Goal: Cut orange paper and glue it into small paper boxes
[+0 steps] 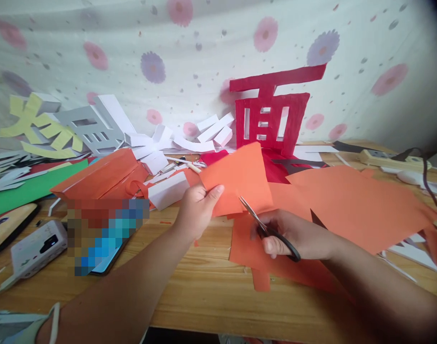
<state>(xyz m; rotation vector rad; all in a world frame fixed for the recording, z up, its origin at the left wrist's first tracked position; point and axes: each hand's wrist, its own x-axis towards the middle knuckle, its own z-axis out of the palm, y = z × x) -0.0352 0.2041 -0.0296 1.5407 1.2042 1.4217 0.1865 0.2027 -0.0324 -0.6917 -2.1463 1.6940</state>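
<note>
My left hand [200, 210] pinches the left edge of a piece of orange paper [239, 174], thumb on top, holding it raised above the table. In my right hand [293, 234] is a pair of scissors [259, 223] with black handles, my fingers closed around the loops. Its blades point up and to the left, with the tips at the lower part of the orange paper. More orange paper sheets [354, 205] lie on the table under and beyond my right hand.
A red cut-out character [271, 119] stands at the back by a flowered curtain [204, 48]. White, grey and yellow paper shapes [92, 126] are piled at the back left. A phone [107, 258], a power bank [39, 246] and a power strip [393, 160] lie on the wooden table [197, 301].
</note>
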